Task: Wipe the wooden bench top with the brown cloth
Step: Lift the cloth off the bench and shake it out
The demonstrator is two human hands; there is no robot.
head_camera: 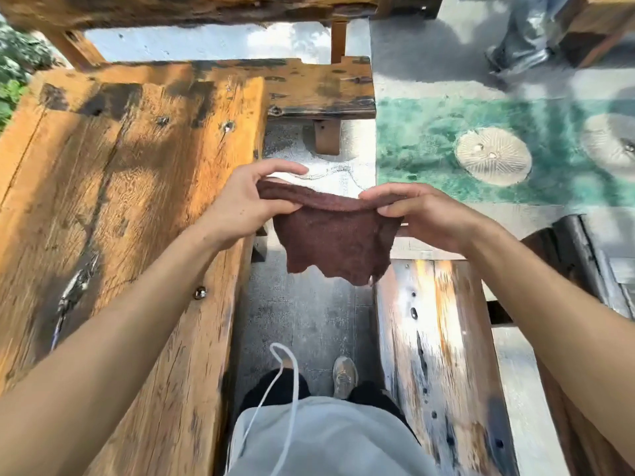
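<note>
You hold the brown cloth (pixel 338 242) in the air by its top edge, pinched in your left hand (pixel 240 201) and right hand (pixel 429 214). It hangs limp and ragged-edged. The weathered, sunlit wooden bench top (pixel 436 355) runs along your right.

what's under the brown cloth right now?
The left hand and right hand hold the brown cloth in the air. Below it shows grey pavement; the narrow plank starts beside its lower corner. The ground it covers is hidden.

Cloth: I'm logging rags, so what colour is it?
The cloth is reddish brown; head view.
</note>
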